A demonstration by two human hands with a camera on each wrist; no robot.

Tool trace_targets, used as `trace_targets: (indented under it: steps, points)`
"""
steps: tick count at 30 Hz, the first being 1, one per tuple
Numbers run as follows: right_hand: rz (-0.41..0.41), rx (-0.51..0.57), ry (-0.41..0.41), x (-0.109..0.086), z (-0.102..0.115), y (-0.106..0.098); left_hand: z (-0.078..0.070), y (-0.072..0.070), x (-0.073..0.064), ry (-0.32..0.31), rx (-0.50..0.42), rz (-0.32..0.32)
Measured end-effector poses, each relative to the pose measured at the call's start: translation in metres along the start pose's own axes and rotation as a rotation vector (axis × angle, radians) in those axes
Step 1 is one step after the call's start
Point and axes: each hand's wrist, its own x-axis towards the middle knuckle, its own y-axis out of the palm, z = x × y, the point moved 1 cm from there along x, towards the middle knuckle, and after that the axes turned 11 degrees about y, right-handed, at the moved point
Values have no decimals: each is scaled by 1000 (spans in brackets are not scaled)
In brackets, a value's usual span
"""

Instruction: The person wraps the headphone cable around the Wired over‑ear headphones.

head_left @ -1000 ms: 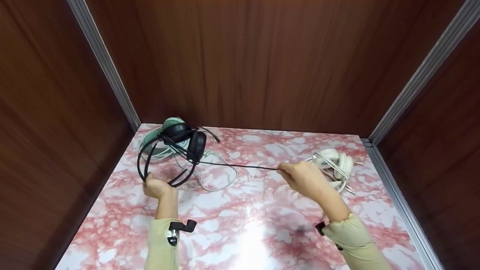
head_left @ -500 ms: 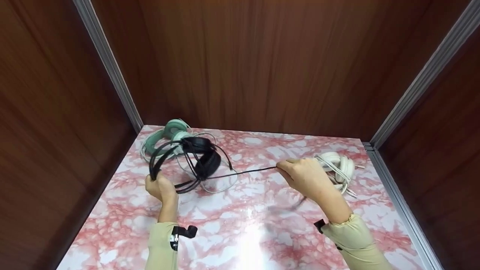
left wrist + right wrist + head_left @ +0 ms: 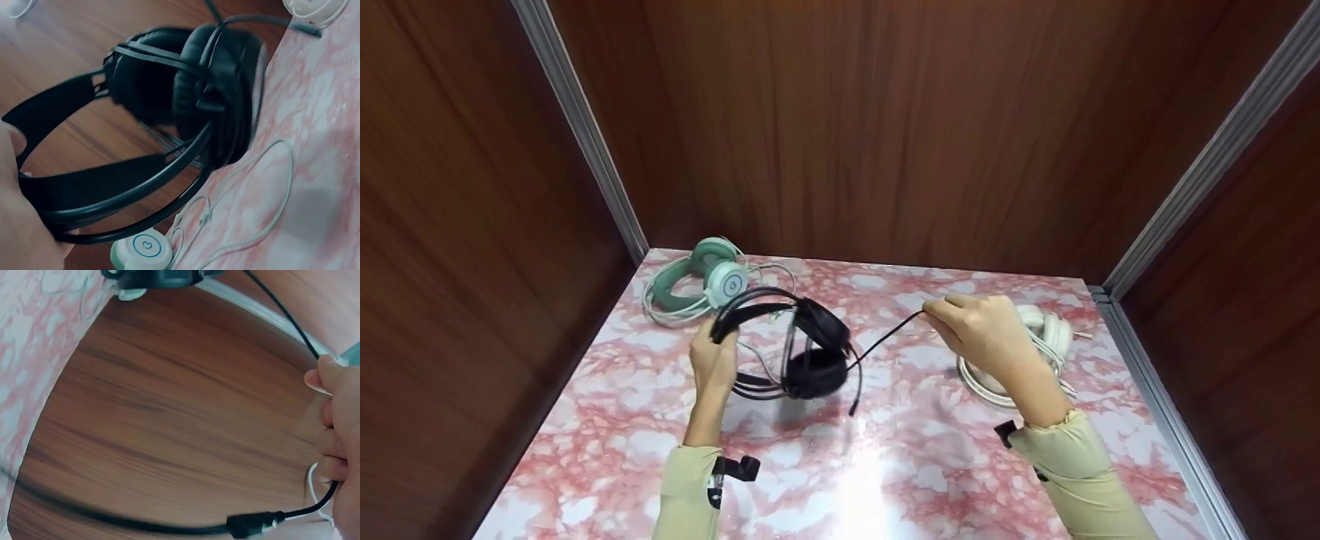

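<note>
My left hand grips the headband of a black headset, held up over the marbled table. In the left wrist view the cable is wound round the black earcups, and the microphone boom sticks out past them. My right hand pinches the headset's black cable, which runs fairly straight from the earcups. Below the curled fingers, in the right wrist view, the cable comes out again and leads to a black connector piece.
Green headphones with a pale cable lie at the back left of the table. White headphones with coiled cable lie at the right, partly behind my right hand. Brown wood-look panels enclose the back and sides.
The left hand has carried the black headset rightward and turned it, baring the green headphones. The right hand keeps its pinch, slightly raised, and the cable between the hands is shorter.
</note>
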Motion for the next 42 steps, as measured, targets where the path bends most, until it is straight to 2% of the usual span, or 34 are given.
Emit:
trace_targets:
  steps: [2,7,9,11,15,17,20,23,27,30,32,35,42]
  points:
    - [-19,-2,7,1,-3,-2,-2,3,-3,-14,-85,77]
    - [-67,-3,17,6,-11,-4,-7,8,-12,-126,-397,274]
    - [-80,-4,18,7,-13,-4,-11,9,-14,-151,-477,350]
    - [-83,-9,19,7,-14,-3,-16,11,-15,-148,-526,423]
    - [-83,-29,41,7,-17,1,-25,15,-15,-84,-611,561]
    - [-79,-33,57,7,-19,5,-27,17,-15,-59,-696,625]
    - [-63,-31,86,5,-24,13,-27,20,-16,-59,-904,706]
    - [-25,-12,125,0,-28,23,-24,25,-19,-104,-1193,763]
    - [34,18,179,-10,-30,38,-18,32,-28,-230,-1535,774]
    - [88,32,219,-16,-27,48,-17,40,-34,-331,-1666,748]
    - [127,51,253,-19,-24,54,-17,47,-38,-386,-1712,725]
    - [173,104,308,-24,-20,64,-17,55,-45,-439,-1751,656]
    - [258,201,437,-48,-13,88,-16,66,-59,-569,-1802,424]
